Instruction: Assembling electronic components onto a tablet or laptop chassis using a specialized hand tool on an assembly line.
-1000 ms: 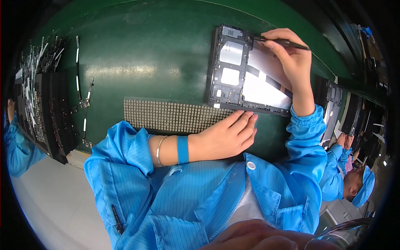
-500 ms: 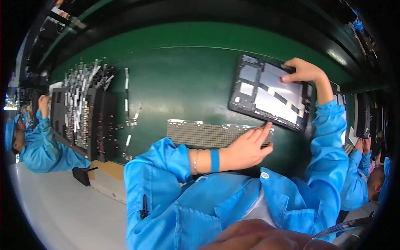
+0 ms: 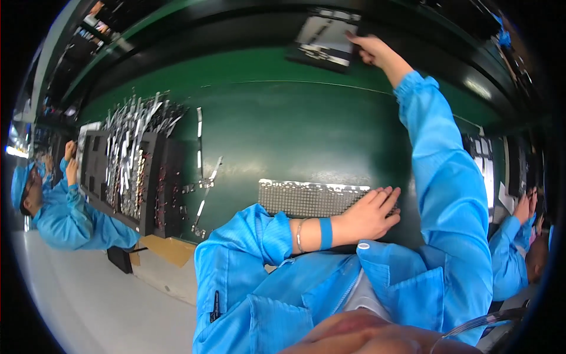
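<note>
Out at the far side of the bench, my right hand [image 3: 372,49] grips the right edge of an opened tablet housing [image 3: 323,42]. Its inner side faces up, showing silver panels, a dark strip and a black frame. The thumb rests over that inner face and the other fingers curl in at the edge. Close to my body, my left hand [image 3: 368,213] lies palm down with its fingers stretched out. It covers the right end of a sheet of small grey-brown squares [image 3: 312,197], whose far edge has a row of white marks.
Left of the sheet lie loose flex cables [image 3: 200,141] with small boards. Beyond them stand black foam racks [image 3: 154,183] packed with upright silver strips. A dark ledge [image 3: 247,56] runs behind the green bench [image 3: 247,124]. Co-workers in blue sit on both sides.
My right hand has carried the tablet housing away from me, from above the bench to the far ledge. My left hand has shifted slightly and lies off the housing, on the sheet.
</note>
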`<control>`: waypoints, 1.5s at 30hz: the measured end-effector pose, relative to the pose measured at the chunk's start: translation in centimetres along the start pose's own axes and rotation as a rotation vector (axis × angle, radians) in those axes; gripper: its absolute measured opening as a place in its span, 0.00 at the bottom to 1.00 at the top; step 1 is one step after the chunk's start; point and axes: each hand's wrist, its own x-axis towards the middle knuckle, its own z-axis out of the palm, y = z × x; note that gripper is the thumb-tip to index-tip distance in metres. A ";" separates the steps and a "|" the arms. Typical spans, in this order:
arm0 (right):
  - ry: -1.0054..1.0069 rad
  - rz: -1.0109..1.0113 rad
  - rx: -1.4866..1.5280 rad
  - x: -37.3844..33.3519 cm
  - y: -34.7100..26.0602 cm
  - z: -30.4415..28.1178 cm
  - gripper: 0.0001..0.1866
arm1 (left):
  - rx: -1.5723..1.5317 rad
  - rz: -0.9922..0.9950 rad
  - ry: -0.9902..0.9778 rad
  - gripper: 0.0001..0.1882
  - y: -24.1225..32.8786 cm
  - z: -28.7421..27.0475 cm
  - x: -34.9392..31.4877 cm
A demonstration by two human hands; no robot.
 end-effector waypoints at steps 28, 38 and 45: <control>-0.073 -0.179 -0.728 -21.7 9.2 -19.5 0.34 | -0.059 0.185 -0.296 0.22 0.7 -2.1 1.5; -0.528 -0.461 -0.743 -15.3 -0.2 -3.7 0.37 | 0.012 0.089 -0.316 0.21 1.3 -1.9 0.7; 0.167 -0.975 -0.723 -24.4 3.1 -6.8 0.13 | 0.093 -0.071 -0.224 0.25 1.0 -1.4 0.4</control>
